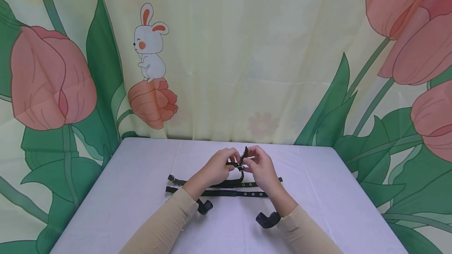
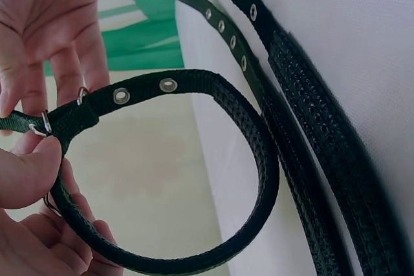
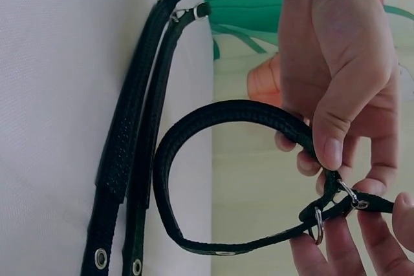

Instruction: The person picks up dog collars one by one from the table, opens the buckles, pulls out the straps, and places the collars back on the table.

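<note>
A black dog collar (image 1: 242, 176) is bent into a loop and held up above the table. In the left wrist view the collar (image 2: 266, 159) shows metal eyelets and a padded band; one end runs through the metal buckle. My left hand (image 1: 217, 167) grips the collar beside the buckle, thumb pressed on the strap. On the other side, my right hand (image 1: 261, 169) pinches the strap end that sticks up past the buckle (image 3: 349, 192). Below the hands, two more black collars (image 1: 226, 193) lie flat and side by side, buckles at the left and eyelets at the right.
A white cloth covers the table (image 1: 123, 207). Behind its far edge hangs a curtain (image 1: 240, 58) printed with tulips and a rabbit. A black curved piece (image 1: 205, 207) sits by the left wrist, and another black piece (image 1: 268, 220) by the right.
</note>
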A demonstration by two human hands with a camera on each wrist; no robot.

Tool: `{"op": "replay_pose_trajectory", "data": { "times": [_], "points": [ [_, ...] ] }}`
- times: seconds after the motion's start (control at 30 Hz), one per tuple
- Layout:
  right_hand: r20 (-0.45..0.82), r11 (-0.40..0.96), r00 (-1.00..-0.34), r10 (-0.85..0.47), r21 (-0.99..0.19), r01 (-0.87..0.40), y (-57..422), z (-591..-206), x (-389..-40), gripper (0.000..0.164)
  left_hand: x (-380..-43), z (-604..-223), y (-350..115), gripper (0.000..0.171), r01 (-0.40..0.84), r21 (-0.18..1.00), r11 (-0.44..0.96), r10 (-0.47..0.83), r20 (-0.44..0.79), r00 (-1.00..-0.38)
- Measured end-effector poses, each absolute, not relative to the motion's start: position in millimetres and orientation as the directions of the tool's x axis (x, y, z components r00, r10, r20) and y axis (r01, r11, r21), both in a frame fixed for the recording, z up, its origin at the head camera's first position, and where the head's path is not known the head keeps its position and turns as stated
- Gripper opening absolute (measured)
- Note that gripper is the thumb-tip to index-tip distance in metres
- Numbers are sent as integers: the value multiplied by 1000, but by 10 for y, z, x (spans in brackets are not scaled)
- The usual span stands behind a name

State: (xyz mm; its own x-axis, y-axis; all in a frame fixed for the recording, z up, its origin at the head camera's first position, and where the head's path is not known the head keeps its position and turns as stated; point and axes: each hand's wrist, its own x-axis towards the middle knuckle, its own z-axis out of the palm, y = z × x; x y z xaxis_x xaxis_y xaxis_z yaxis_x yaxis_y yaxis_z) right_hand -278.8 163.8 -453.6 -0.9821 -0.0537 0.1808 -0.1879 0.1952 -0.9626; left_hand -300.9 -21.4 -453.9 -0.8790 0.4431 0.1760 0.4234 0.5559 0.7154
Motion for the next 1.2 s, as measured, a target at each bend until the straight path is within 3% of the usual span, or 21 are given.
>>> {"op": "replay_pose_trajectory", "data": {
  "times": [1.2],
  "points": [
    [182, 222, -983, -31, -957, -185, 1609, -4504, -2747, 21, -2982, -4545, -201, 26, 440, 696, 568, 451, 184, -873]
  ]
}}
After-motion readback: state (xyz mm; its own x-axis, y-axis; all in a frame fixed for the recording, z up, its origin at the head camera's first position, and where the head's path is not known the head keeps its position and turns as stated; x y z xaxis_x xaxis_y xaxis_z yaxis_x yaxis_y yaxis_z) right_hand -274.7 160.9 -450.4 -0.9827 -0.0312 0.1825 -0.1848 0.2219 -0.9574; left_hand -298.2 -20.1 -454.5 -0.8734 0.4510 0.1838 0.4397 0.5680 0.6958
